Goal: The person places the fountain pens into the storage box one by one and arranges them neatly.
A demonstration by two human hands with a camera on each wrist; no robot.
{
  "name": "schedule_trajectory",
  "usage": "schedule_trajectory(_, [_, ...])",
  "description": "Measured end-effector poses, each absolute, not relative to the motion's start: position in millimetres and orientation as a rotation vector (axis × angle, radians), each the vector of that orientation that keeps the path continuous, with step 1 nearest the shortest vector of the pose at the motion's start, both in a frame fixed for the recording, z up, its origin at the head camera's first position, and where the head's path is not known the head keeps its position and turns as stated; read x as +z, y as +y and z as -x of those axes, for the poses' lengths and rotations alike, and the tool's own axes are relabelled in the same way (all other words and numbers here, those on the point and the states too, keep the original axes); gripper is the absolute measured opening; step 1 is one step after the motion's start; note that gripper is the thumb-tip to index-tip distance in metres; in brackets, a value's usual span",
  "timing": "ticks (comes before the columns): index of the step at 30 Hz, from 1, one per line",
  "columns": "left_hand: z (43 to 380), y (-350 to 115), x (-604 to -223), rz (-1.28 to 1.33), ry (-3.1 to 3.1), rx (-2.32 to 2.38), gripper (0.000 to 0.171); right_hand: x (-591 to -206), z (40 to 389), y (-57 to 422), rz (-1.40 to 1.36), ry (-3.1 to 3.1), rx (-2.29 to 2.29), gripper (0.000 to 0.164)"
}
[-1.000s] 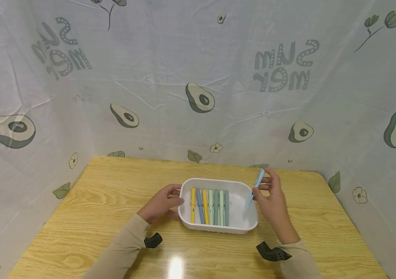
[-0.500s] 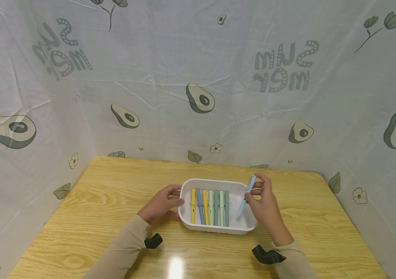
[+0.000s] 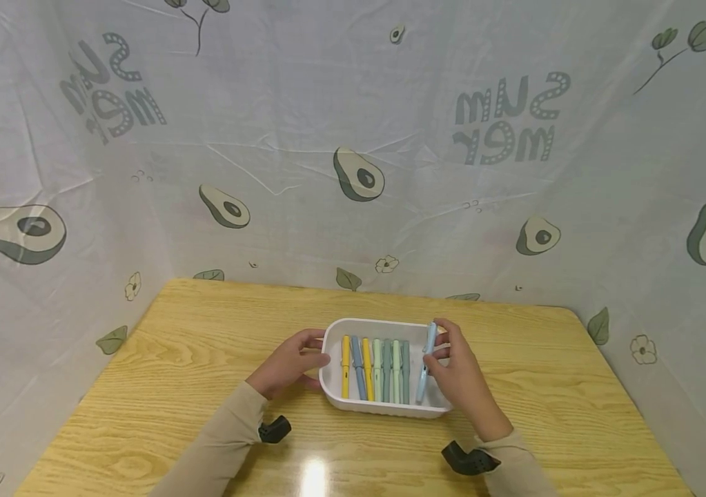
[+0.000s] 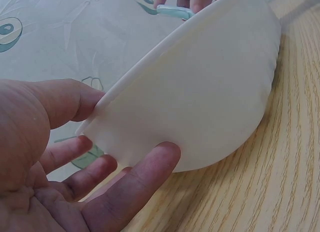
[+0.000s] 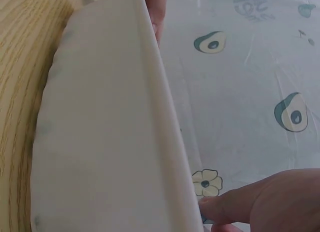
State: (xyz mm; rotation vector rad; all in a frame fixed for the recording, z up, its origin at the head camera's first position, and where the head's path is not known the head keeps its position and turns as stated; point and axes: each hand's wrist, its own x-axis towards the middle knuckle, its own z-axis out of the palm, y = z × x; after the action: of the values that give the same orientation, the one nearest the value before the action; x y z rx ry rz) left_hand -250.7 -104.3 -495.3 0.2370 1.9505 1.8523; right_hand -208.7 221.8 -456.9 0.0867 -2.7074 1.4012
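Note:
A white plastic box (image 3: 384, 410) stands on the wooden table. My left hand (image 3: 287, 362) grips its left end; in the left wrist view the thumb (image 4: 82, 99) lies at the rim and the fingers against the outer wall. Between thumb and fingers, my right hand (image 3: 461, 373) pinches a light blue pen (image 3: 422, 383) over the right part of the box, tilted with its lower end inside. Left of it, several capped pens lie side by side: yellow (image 3: 345, 369), blue (image 3: 359, 366), yellow, then pale green (image 3: 377, 373) and grey-green (image 3: 405, 376). The right wrist view mostly shows the box's outer wall (image 5: 105, 122).
The wooden table (image 3: 216, 324) extends around the box on every side. Behind it and at both sides hangs a pale curtain (image 3: 290, 228) printed with avocados. Black wrist mounts (image 3: 467, 459) sit at both sleeves.
My right hand has moved left and lower with the light blue pen, bringing it nearer the row and more upright in the head view. The left hand and box have stayed put.

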Motion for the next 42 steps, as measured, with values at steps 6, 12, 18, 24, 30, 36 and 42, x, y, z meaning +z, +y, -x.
schedule_trajectory(6, [249.8, -103.7, -492.3, -0.237, 1.946, 1.853, 0.058, -452.4, 212.4, 212.4, -0.054, -2.744, 1.421, 0.069])
schedule_trajectory(12, [249.9, -104.4, -492.8, -0.231, 1.942, 1.854, 0.058, -450.9, 218.1, 203.3, -0.006, -2.864, 1.369, 0.069])
schedule_trajectory(18, [249.9, -105.1, -493.4, -0.237, 1.939, 1.856, 0.058, -452.7, 223.7, 199.1, -0.027, -2.956, 1.273, 0.066])
schedule_trajectory(24, [249.6, -104.8, -493.1, -0.238, 1.945, 1.850, 0.058, -459.3, 229.7, 196.0, -0.052, -3.022, 1.159, 0.064])
schedule_trajectory(30, [249.9, -104.5, -494.3, -0.240, 1.952, 1.848, 0.055, -463.3, 231.4, 195.6, -0.041, -3.076, 1.069, 0.065])
schedule_trajectory(36, [249.1, -104.7, -494.5, -0.245, 1.953, 1.853, 0.056, -463.6, 230.5, 195.8, -0.018, -3.164, 0.937, 0.054])
schedule_trajectory(42, [248.5, -103.9, -493.3, -0.241, 1.944, 1.862, 0.057, -461.9, 230.0, 193.9, -0.003, -3.237, 0.828, 0.035])
